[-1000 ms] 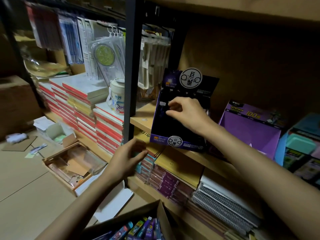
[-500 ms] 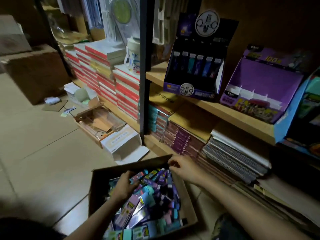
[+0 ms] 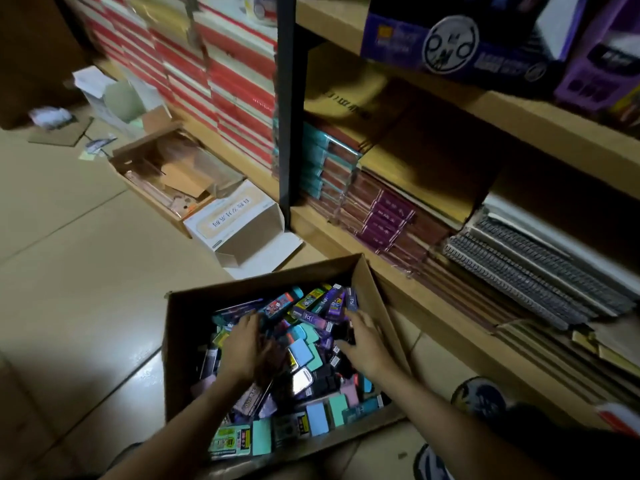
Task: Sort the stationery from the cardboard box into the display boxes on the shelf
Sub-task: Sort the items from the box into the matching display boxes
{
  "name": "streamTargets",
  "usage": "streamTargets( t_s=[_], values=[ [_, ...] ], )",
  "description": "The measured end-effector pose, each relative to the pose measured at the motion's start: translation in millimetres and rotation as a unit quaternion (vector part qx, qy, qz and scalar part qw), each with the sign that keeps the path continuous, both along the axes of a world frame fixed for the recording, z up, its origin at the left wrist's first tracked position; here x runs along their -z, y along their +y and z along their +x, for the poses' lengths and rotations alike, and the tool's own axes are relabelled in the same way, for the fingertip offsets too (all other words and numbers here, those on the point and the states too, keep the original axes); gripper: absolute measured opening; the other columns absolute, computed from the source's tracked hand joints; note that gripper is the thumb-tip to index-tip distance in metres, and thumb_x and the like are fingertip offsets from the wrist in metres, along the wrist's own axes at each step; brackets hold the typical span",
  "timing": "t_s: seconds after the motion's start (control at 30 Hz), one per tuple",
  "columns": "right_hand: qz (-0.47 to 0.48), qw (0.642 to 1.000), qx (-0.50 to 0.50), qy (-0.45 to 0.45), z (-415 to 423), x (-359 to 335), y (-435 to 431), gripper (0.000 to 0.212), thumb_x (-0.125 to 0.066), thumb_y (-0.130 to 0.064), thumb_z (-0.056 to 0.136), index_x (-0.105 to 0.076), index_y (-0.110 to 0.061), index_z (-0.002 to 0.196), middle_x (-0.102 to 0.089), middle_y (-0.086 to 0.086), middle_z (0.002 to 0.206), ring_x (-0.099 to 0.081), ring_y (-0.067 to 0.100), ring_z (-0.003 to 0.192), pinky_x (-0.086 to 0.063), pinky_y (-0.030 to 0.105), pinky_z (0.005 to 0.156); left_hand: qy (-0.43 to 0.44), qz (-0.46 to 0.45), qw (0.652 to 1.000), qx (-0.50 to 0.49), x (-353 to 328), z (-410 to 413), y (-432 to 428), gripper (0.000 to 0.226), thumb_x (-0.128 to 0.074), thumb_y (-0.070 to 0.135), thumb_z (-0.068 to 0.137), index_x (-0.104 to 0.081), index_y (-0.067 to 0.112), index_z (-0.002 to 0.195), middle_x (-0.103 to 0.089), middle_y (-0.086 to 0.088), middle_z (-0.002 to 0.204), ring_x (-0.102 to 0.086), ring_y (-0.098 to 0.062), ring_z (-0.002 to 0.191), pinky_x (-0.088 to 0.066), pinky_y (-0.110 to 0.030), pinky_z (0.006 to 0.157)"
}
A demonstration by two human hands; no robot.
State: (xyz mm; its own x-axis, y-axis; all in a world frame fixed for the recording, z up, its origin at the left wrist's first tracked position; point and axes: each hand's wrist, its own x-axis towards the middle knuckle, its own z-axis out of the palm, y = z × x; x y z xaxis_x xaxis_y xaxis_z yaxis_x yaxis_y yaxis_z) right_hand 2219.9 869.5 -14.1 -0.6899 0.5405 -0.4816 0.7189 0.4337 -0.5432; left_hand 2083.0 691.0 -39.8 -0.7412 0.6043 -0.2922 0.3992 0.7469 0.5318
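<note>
1. Stationery (image 3: 304, 362) heaped in box (image 3: 173, 341) on floor (image 3: 86, 271) at 6 o'clock; nearly full, so most sorting left.
2. Left hand (image 3: 246, 344) flat atop, fingers straight, gripping nothing; right hand (image 3: 363, 344) over dark pack (image 3: 344, 332), grip unclear.
3. Display boxes (image 3: 450, 43) on shelf (image 3: 519, 123) at 1 o'clock.
4. Open white carton (image 3: 242, 230) at 11 o'clock from box, off the path; no obstruction apparent.

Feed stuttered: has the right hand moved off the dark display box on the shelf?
Yes. The right hand has dropped from the dark display box on the shelf down into the cardboard box on the floor, among the stationery packs.
</note>
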Motion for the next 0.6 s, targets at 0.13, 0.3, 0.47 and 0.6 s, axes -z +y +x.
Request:
streamTargets(
  t_s=[0.13,0.3,0.47,0.6],
  values=[
    [0.046,0.996,-0.067,-0.027,-27.2,20.4,13.7,0.077,-0.059,-0.039,0.090,-0.012,-0.030,0.150,0.007,-0.003,0.158,0.005,0.026,0.145,-0.013,0.044,0.118,0.027,-0.049,0.997,0.056,15.2,-23.1,16.6,0.062,-0.059,0.034,0.090,-0.035,0.013,0.143,-0.031,-0.006,0.153,-0.037,-0.026,0.134,-0.032,-0.036,0.107],
    [0.018,0.995,-0.069,-0.063,-51.0,46.9,20.0,0.078,-0.045,-0.057,0.091,0.001,-0.034,0.150,0.018,-0.005,0.157,0.019,0.026,0.144,-0.006,0.049,0.118,0.076,-0.083,0.992,0.058,39.7,-25.3,28.7,0.058,-0.044,0.039,0.097,-0.029,0.014,0.147,-0.028,-0.005,0.155,-0.025,-0.026,0.139,-0.023,-0.038,0.113],
    [0.075,0.990,-0.070,-0.094,-49.9,65.7,-0.3,0.058,-0.023,-0.053,0.098,-0.006,-0.036,0.150,0.018,-0.004,0.157,0.022,0.029,0.142,0.001,0.051,0.117,0.082,-0.078,0.993,0.027,46.0,-0.4,27.1,0.053,-0.037,0.032,0.100,-0.029,0.010,0.147,-0.023,-0.009,0.157,-0.024,-0.029,0.141,-0.020,-0.040,0.113],
    [0.145,0.980,-0.136,-0.030,-22.7,71.7,-27.4,0.052,-0.026,-0.040,0.101,-0.013,-0.030,0.150,0.013,-0.001,0.158,0.045,0.020,0.131,0.003,0.049,0.118,0.087,-0.076,0.993,0.015,44.8,22.3,19.3,0.056,-0.037,0.034,0.100,-0.026,0.006,0.148,-0.017,-0.010,0.158,-0.019,-0.027,0.144,-0.016,-0.036,0.117]
  ],
)
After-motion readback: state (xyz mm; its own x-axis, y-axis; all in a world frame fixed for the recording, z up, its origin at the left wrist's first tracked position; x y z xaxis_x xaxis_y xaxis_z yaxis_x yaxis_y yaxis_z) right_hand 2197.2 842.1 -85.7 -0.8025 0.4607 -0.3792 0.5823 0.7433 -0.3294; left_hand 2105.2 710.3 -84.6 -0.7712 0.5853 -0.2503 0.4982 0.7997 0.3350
